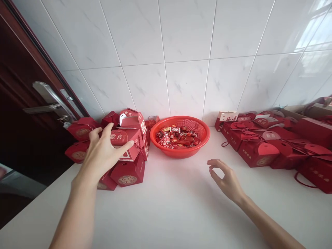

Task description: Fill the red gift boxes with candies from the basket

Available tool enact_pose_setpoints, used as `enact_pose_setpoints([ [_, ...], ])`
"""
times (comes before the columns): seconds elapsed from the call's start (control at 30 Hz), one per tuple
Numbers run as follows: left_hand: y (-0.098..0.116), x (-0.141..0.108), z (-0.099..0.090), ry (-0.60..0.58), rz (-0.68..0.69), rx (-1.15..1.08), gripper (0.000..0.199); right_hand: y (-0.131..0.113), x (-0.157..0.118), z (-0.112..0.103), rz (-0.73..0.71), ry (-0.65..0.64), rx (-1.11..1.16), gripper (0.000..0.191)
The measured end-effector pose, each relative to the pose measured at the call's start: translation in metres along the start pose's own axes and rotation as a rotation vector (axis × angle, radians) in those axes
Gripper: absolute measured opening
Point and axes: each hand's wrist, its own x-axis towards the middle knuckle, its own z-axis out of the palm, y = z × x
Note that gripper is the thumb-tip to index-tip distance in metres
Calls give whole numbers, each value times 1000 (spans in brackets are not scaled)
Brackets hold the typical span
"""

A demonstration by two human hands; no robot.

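At the left, my left hand (102, 152) is spread over a red candy box (126, 136) near the top of a pile. Its thumb lies across the box's front side and the other fingers reach past its left edge, spread apart; whether they press on the box I cannot tell. Beneath it sits another red box (129, 173) with a round gold pattern. My right hand (229, 181) hovers over the white table, thumb and forefinger curved with a gap between them and nothing held. Between the hands, farther back, stands a red plastic basket (180, 153) of wrapped candies (178, 136).
Rows of red boxes with cord handles (256, 152) fill the table's right side. White tiles (186, 83) rise behind the table (166, 214). A dark door with a metal handle (49, 103) stands at the left, close to the box pile.
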Motion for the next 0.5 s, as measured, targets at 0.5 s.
enact_pose_setpoints([
  [0.5, 79, -39, 92, -501, 617, -415, 92, -17, 0, -4, 63, -333, 684, 82],
])
